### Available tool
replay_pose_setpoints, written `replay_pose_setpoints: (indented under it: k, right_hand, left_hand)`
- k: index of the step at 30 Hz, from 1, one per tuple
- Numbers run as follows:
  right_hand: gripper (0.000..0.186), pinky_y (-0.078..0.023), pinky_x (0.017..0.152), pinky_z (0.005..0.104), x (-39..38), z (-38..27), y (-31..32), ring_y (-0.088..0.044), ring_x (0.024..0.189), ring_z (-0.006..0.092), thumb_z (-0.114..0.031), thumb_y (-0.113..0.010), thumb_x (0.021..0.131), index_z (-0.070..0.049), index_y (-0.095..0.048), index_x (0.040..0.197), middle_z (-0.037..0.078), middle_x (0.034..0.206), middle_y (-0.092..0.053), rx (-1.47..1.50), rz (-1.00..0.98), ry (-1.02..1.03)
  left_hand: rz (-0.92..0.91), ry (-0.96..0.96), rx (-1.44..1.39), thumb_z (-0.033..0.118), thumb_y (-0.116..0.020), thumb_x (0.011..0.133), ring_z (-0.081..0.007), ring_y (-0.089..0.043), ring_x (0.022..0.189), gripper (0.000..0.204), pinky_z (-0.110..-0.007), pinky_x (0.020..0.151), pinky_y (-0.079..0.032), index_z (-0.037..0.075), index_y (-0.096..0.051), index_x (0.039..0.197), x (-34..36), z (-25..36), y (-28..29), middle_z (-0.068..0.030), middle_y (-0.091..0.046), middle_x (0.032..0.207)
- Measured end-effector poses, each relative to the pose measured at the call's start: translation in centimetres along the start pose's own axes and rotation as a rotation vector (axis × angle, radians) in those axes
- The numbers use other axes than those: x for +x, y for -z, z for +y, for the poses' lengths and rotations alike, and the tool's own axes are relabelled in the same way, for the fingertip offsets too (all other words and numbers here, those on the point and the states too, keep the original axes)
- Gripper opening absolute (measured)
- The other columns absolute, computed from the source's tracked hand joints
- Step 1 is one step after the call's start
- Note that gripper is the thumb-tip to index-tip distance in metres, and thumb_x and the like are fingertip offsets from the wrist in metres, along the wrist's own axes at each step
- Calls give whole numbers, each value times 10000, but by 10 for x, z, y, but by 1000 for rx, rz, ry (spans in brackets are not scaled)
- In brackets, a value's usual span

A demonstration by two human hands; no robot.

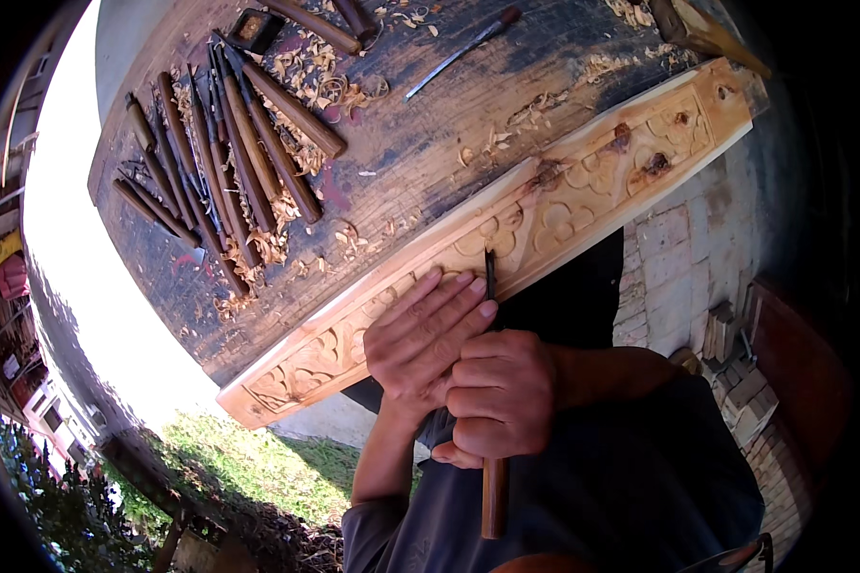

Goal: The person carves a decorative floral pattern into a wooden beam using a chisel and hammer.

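Note:
A long pale wooden board with carved floral relief lies diagonally along the near edge of the workbench. My right hand is closed in a fist round the brown handle of a chisel, whose dark blade reaches up onto the carving near the board's middle. My left hand lies on the board left of the blade, fingers stretched out side by side; its thumb is hidden by my right hand.
The scuffed workbench holds several chisels and gouges among shavings, a small dark box, a loose slim tool and a wooden mallet-like piece at top right. Paving and grass lie below.

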State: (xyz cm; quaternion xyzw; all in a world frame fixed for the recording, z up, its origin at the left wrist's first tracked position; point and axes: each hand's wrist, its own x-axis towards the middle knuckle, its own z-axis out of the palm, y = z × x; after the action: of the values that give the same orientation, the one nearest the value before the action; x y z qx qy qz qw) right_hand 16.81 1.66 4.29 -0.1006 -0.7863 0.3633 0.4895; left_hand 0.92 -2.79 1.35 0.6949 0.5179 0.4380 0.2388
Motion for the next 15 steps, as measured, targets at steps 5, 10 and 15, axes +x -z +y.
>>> replay_pose_setpoints:
  k: [5,10,15]
  right_hand:
    - [488,-465,557,372,-3,4,-3,-524,608,205,-207,-917,872,-111,-474,692,25,703,-468,7,14,-14]
    - [469,-449,555,359,-1,5,-3,-513,605,201,-201,-925,849,-110,-491,697,22,703,-462,20,21,-19]
    - [440,-431,550,349,0,7,-4,-513,605,196,-184,-920,847,-112,-511,702,18,706,-472,24,16,-20]
  left_hand:
    - [-4,20,19,267,-771,950,-332,-867,1111,335,-516,1142,-639,23,-910,1134,-1,-1,0,-185,-880,1131]
    - [7,37,8,253,-782,955,-322,-869,1106,311,-509,1141,-640,27,-913,1124,1,0,0,-183,-882,1125]
    - [-1,87,8,239,-793,945,-312,-870,1108,294,-500,1146,-637,28,-914,1109,0,2,0,-177,-884,1111]
